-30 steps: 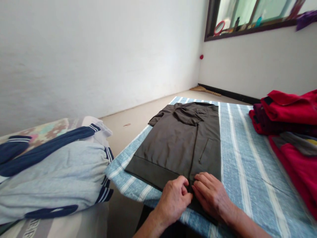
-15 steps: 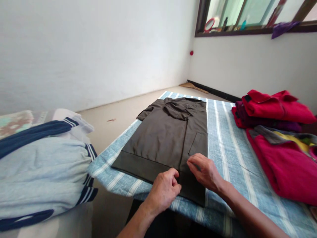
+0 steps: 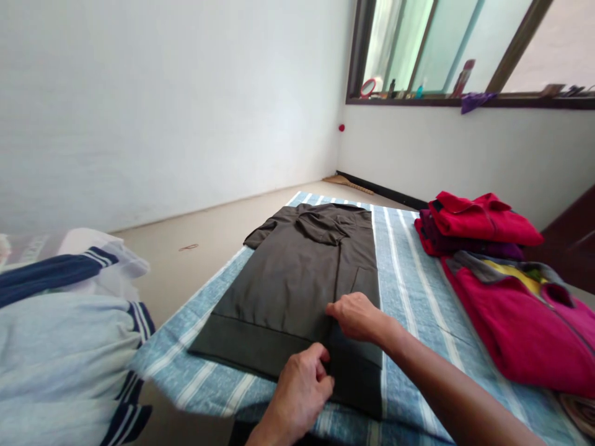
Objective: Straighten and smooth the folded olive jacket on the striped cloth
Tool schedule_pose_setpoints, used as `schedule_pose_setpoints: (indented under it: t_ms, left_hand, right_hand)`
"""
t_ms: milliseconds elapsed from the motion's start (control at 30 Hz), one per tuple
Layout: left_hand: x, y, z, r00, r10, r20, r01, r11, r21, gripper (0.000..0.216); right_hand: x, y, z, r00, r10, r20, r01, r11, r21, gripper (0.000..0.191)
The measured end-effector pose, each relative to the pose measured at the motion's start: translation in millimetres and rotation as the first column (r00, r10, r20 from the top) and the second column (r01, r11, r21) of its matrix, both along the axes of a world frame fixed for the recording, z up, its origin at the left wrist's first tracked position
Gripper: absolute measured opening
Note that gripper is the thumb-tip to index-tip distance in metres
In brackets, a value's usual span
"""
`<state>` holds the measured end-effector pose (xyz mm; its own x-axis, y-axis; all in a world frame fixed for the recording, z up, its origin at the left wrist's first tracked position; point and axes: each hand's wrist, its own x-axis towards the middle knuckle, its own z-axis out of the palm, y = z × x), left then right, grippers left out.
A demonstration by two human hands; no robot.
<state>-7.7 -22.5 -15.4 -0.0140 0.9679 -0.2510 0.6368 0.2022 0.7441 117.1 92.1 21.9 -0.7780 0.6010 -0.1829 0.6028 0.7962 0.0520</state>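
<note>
Dark jacket [image 3: 297,291] lies flat on the striped cloth [image 3: 418,297]. Left hand [image 3: 297,390] pinches its hem; right hand [image 3: 356,316] pinches the zipper seam just above. Risk: an uneven pull would likely wrinkle the front or skew the hem.

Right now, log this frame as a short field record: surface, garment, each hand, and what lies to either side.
surface: blue striped cloth
garment: dark olive jacket, laid flat, zip closed
left hand: pinching the jacket's hem at the zip
right hand: fingers on the zip line, above the hem
right side: red fleece clothes, partly stacked
left side: light blue and navy garments
</note>
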Motion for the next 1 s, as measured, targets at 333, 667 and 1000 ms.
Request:
schedule_pose_setpoints:
  t_ms: [333,667,1000]
  left_hand:
    - [-2,0,-0.5,1.0,-0.01,-0.001,0.01,1.0,-0.004,0.017]
    - [-2,0,0.0,0.998,-0.02,-0.052,0.02,1.0,-0.011,0.019]
    - [-2,-1,1.0,0.992,-0.051,-0.117,0.051,0.999,-0.001,0.019]
  right_hand:
    - [-6,6,7.3,0.999,0.013,0.035,-0.013,1.0,0.002,0.023]
    - [-1,6,-0.8,0.999,-0.003,-0.033,0.002,1.0,-0.02,0.023]
    - [-1,3,-16.0,0.991,0.029,-0.13,-0.025,0.999,0.039,0.02]
